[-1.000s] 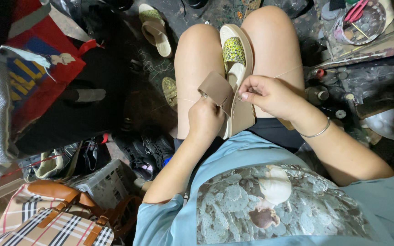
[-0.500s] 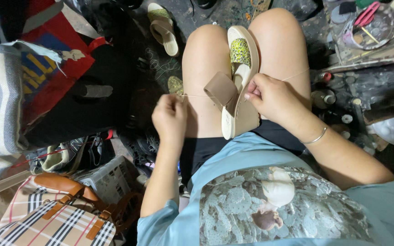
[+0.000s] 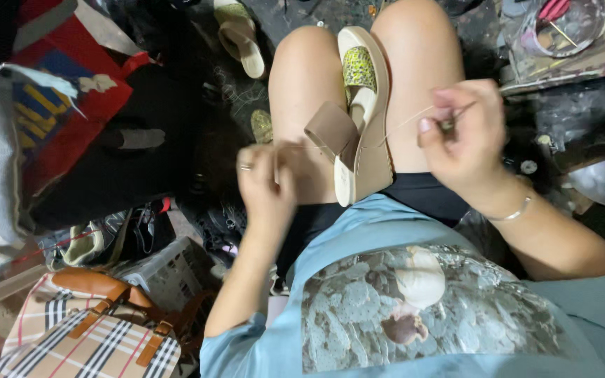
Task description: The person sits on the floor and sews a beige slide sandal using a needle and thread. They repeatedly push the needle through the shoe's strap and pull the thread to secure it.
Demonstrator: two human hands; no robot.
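Note:
A cream sandal (image 3: pixel 369 143) with a yellow patterned front strap and a tan back strap (image 3: pixel 332 129) rests between my knees. A thin thread (image 3: pixel 404 124) runs from the tan strap out to both sides. My left hand (image 3: pixel 266 183), wearing a ring, is pulled out to the left of the sandal and pinches one end of the thread. My right hand (image 3: pixel 465 136), with a bracelet at the wrist, is raised to the right of the sandal and pinches the other end, with what looks like a needle between its fingers.
A second sandal (image 3: pixel 239 35) lies on the dark floor beyond my left knee. A plaid bag with tan handles (image 3: pixel 89 329) sits at lower left, a grey plastic crate (image 3: pixel 169 269) beside it. A red and blue bag (image 3: pixel 64 91) is at left, a round tray of tools (image 3: pixel 561 28) at upper right.
Both hands left the tan strap and moved apart, left hand to the left, right hand up and to the right, drawing the thread tight on both sides of the sandal.

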